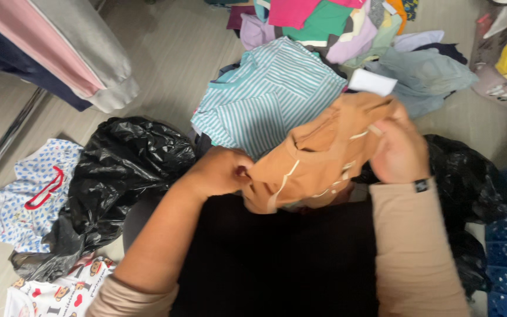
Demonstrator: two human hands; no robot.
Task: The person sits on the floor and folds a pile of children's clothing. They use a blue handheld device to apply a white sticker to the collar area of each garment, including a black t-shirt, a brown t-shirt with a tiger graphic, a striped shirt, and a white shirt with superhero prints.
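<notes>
Here we keep the orange garment (pixel 318 155) taut, left hand (pixel 221 171) and right hand (pixel 399 151) with fingers clamped on its opposite edges, near the striped shirt (pixel 268 97).

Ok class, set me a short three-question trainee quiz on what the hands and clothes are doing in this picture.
1. True or false: both hands grip the orange-brown garment.
2. Which garment lies just beyond it? A) teal striped shirt B) red coat
3. What lies on the floor beside the left hand?

Key: 1 true, the right hand holds its other side. 2 A. 3 a black plastic bag.
</notes>
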